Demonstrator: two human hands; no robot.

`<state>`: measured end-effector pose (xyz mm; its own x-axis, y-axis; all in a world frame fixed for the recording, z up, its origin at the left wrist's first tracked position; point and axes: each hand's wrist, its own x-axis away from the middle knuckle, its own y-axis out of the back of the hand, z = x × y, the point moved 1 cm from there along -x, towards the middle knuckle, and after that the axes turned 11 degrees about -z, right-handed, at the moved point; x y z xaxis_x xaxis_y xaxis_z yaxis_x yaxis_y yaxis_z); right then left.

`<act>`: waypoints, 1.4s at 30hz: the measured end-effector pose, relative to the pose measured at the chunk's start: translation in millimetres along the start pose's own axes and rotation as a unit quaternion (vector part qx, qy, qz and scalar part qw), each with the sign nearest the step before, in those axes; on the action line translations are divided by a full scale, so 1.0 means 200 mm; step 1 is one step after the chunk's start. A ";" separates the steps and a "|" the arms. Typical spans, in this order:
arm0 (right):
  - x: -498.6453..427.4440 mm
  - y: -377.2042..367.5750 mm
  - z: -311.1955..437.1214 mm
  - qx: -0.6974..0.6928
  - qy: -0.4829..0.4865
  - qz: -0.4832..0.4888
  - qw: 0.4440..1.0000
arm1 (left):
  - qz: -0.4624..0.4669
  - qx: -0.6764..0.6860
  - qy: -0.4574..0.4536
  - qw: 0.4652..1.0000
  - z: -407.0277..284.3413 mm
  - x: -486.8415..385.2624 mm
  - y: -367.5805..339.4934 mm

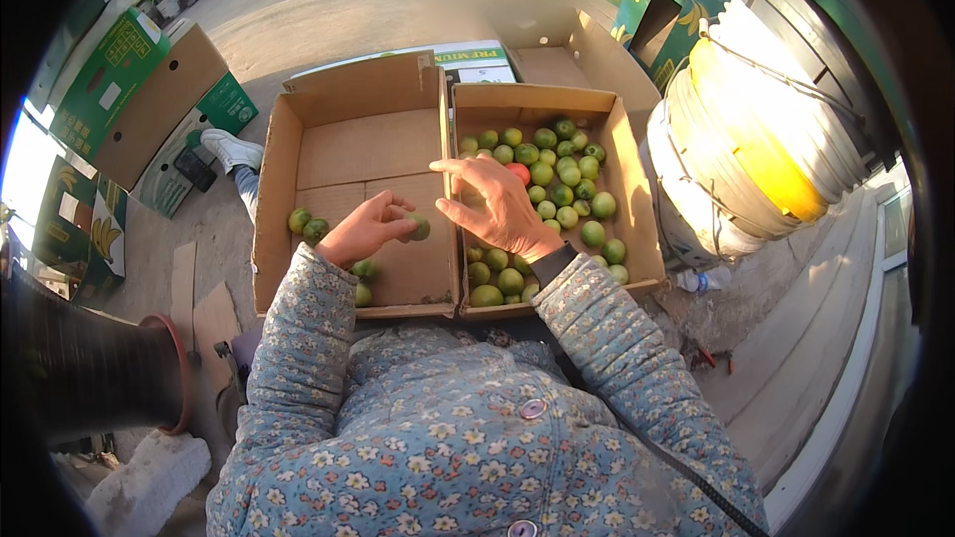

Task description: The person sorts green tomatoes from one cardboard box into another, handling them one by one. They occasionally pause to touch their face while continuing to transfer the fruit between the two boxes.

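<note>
My left hand (365, 230) is over the left cardboard box (365, 145), with a green tomato (418, 227) held at its fingertips. Two green tomatoes (300, 220) lie by that box's left wall, and a few more (363, 294) sit below my wrist. My right hand (496, 205) is above the left side of the right cardboard box (625, 179), fingers spread and nothing in them. Many green tomatoes (541, 173) cover the floor of this right box, and one red tomato (518, 173) shows behind my right hand. That hand hides part of the fruit.
Stacked white and yellow buckets (746, 142) stand close to the right box. Green and brown cartons (157, 104) are at the left, near another person's white shoe (233, 151). A plastic bottle (705, 280) lies right of the boxes. At lower left is a dark, red-rimmed container (175, 373).
</note>
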<state>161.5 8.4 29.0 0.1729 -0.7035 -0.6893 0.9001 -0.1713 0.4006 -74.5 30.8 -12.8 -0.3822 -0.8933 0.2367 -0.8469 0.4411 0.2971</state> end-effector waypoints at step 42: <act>0.04 -0.07 -0.06 -0.166 -0.178 -0.150 0.958 | -0.221 -0.269 -0.098 0.932 -0.09 0.09 -0.06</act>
<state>154.8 13.7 9.5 -0.2070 -0.8581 -0.4699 0.9759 -0.2147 -0.0380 -64.1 10.9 4.1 -0.1444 -0.9735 -0.1775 -0.6491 -0.0422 0.7595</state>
